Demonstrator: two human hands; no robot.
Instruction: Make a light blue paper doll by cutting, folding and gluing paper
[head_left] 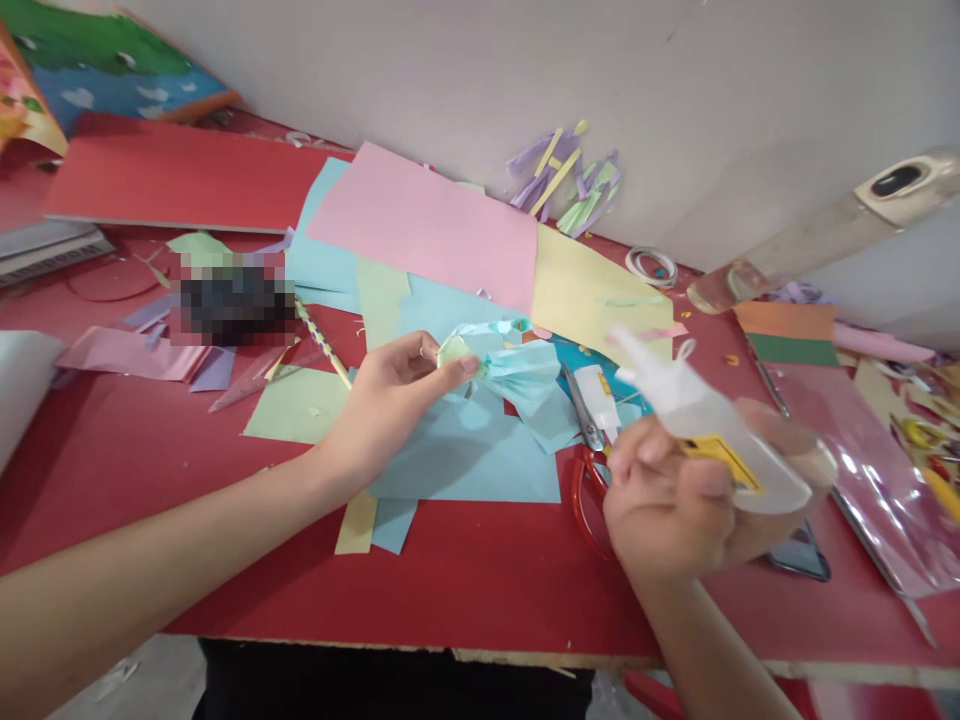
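Between the thumb and fingers of my left hand (401,400) is a pleated paper piece (525,372), pale blue with a light green end, fanned out to the right. My right hand (682,500) is wrapped round a translucent glue bottle (720,430) with a yellow label; its nozzle points up and left, apart from the paper. Red-handled scissors (589,490) lie just left of my right hand, partly hidden by it. A small white bottle (598,395) lies beside their blades. Under both hands spread sheets of blue paper (480,455).
Pink paper (435,220) and yellow paper (592,285) lie toward the wall. A clear drinking bottle (810,235) stands at the back right. A phone (799,552) lies behind my right wrist. At left are a striped stick (322,340), paper scraps and a blurred-out dark object (236,305).
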